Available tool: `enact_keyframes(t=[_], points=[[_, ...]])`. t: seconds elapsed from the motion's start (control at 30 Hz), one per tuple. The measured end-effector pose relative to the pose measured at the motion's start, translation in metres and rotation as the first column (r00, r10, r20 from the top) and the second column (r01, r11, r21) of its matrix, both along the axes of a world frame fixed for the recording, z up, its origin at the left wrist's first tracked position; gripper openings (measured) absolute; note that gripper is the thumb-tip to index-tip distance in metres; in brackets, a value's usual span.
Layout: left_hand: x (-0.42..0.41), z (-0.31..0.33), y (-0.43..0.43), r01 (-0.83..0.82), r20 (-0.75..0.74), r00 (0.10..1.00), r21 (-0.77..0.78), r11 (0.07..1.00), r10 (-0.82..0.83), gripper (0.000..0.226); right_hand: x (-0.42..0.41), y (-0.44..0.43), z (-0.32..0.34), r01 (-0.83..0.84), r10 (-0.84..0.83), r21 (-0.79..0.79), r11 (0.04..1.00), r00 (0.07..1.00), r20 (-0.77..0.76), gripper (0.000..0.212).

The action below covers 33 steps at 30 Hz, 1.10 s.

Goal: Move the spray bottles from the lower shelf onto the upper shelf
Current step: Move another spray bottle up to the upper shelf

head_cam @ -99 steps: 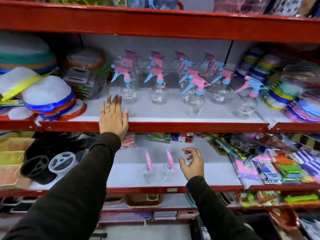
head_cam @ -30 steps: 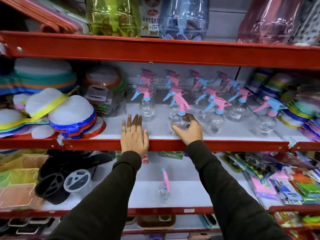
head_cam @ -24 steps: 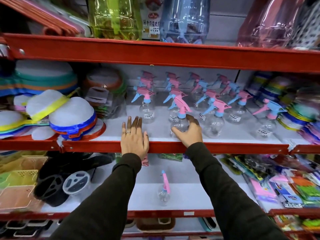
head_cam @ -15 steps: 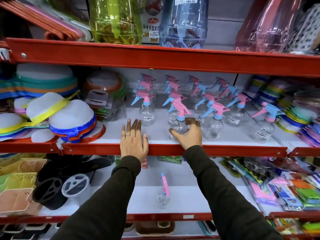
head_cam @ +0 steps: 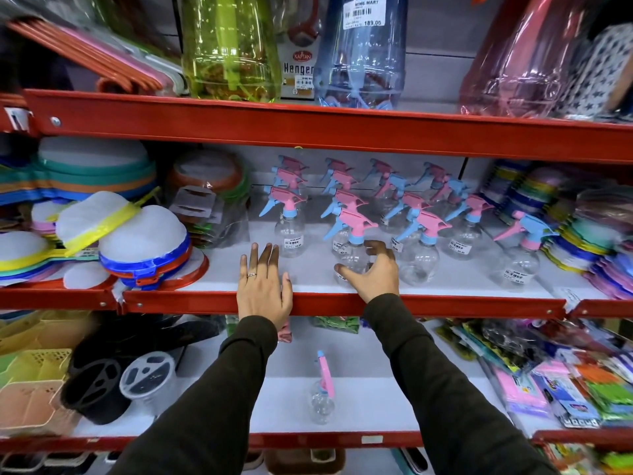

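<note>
One clear spray bottle with a pink trigger stands alone on the white lower shelf. On the upper shelf stand several clear spray bottles with pink and blue triggers. The front one, a pink-trigger spray bottle, stands upright near the shelf's edge. My right hand is cupped around its base with thumb and fingers spread loosely, holding nothing. Over the red front lip of the upper shelf, my left hand lies flat with the palm down, just left of that bottle.
Round mesh strainers crowd the upper shelf's left; stacked coloured lids fill its right. Black and clear cups stand left on the lower shelf, and packaged goods lie on its right. Large jars stand on the top shelf.
My right hand carried one bottle up from the lower shelf, set it at the front of the upper shelf, and has loosened its fingers. The left hand stayed put.
</note>
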<state>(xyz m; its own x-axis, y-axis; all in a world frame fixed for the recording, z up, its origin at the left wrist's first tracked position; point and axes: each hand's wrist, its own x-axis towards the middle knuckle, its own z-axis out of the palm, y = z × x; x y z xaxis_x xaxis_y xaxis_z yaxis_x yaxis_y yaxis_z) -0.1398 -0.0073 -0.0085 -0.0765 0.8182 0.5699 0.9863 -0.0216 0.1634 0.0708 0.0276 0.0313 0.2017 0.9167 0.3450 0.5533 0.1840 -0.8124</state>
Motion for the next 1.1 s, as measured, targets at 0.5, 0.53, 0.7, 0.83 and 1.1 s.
enact_keyframes(t=[0.5,0.53,0.7,0.83,1.1], points=[[0.001,0.001,-0.003,-0.009,0.003,1.000,-0.026,1.000,0.009,0.063,0.007,-0.020,-0.007,0.021,-0.020,0.075,0.997,1.000,-0.007,0.077],[0.001,0.000,-0.003,-0.008,0.003,1.000,-0.027,1.000,0.008,0.062,0.007,-0.025,-0.008,0.012,-0.011,0.103,0.995,1.000,-0.009,0.070],[0.001,0.000,-0.006,-0.001,-0.002,1.000,-0.016,1.000,0.001,0.063,0.004,-0.057,-0.015,-0.009,0.013,0.272,0.962,1.000,-0.016,0.041],[-0.001,0.000,-0.007,0.013,0.005,1.000,-0.015,1.000,-0.013,0.065,-0.002,-0.079,-0.034,-0.056,0.059,0.305,0.951,0.998,-0.002,0.033],[-0.003,-0.002,-0.005,0.009,-0.018,1.000,-0.040,0.999,-0.009,0.062,-0.012,-0.109,-0.119,-0.108,0.108,0.005,0.994,0.994,-0.013,0.033]])
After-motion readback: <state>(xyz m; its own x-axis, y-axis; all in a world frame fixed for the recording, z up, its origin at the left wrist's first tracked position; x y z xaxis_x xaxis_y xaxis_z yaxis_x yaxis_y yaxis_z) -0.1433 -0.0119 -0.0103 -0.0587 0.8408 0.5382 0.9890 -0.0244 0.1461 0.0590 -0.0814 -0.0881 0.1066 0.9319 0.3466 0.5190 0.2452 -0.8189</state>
